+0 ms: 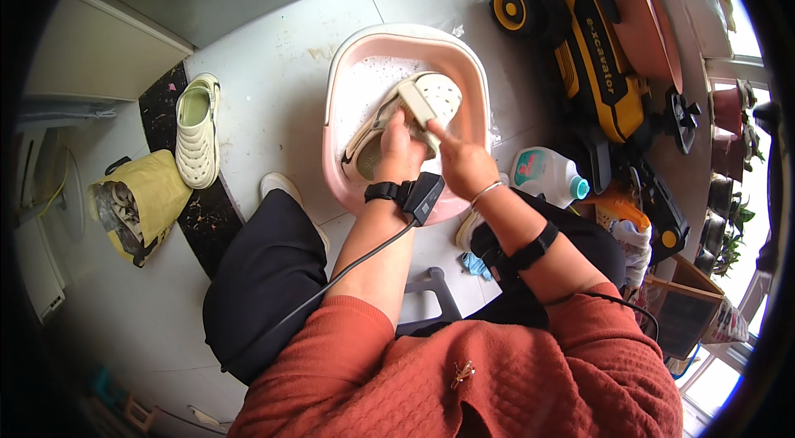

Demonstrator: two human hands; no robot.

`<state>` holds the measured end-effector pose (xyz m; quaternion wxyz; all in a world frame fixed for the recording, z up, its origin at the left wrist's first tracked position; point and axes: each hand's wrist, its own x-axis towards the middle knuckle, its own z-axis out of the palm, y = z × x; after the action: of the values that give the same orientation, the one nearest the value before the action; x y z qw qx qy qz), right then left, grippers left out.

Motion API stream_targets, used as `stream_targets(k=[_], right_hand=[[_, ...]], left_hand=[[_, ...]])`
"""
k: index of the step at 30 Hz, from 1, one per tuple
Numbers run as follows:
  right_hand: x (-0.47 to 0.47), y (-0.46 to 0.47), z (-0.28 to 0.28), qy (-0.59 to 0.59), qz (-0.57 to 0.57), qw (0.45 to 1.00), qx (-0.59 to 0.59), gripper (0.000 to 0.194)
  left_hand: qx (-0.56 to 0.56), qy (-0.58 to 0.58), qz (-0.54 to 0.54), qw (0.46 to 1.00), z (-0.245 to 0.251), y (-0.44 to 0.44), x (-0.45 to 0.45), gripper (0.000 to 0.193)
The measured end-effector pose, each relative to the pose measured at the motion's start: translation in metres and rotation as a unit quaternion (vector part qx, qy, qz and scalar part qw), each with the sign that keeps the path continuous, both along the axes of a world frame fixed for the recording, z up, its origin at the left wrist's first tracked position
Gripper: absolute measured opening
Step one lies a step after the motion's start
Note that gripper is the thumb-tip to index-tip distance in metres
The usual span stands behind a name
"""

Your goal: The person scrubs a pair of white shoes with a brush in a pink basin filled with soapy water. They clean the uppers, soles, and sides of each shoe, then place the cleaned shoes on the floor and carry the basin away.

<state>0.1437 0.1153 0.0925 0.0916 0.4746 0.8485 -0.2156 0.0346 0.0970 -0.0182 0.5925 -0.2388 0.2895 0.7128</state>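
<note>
A cream clog with ventilation holes [438, 93] lies tilted in a pink and white plastic basin [407, 34], above foamy water [372, 81]. My left hand [400, 149] grips the clog near its opening; the wrist hides part of the heel. In my right hand [466, 161] is a pale scrubbing brush [417, 106], laid against the clog's upper. The bristles are mostly out of sight beneath its back. On the floor to the left stands a matching cream clog [197, 130], outside the basin.
A white detergent bottle with a teal cap [546, 177] lies right of the basin. Beyond it stands a yellow and black toy excavator [590, 59]. A yellow bag [146, 202] sits at left, and a light blue cloth [476, 266] lies near my foot. A cable runs along my left arm.
</note>
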Motion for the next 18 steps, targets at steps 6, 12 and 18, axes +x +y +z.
stream_targets(k=[6,12,18], right_hand=[[-0.023,0.049,-0.039,-0.048,-0.091,0.994,0.027,0.045],[-0.009,0.022,-0.038,-0.022,-0.097,0.995,-0.027,0.05],[-0.003,0.022,-0.036,-0.056,-0.095,0.994,-0.019,0.049]], left_hand=[[-0.004,-0.016,0.023,1.0,-0.021,0.006,0.012,0.048],[-0.037,-0.046,0.04,0.997,-0.017,0.011,0.011,0.047],[-0.008,-0.017,0.052,0.998,-0.008,0.009,0.012,0.048]])
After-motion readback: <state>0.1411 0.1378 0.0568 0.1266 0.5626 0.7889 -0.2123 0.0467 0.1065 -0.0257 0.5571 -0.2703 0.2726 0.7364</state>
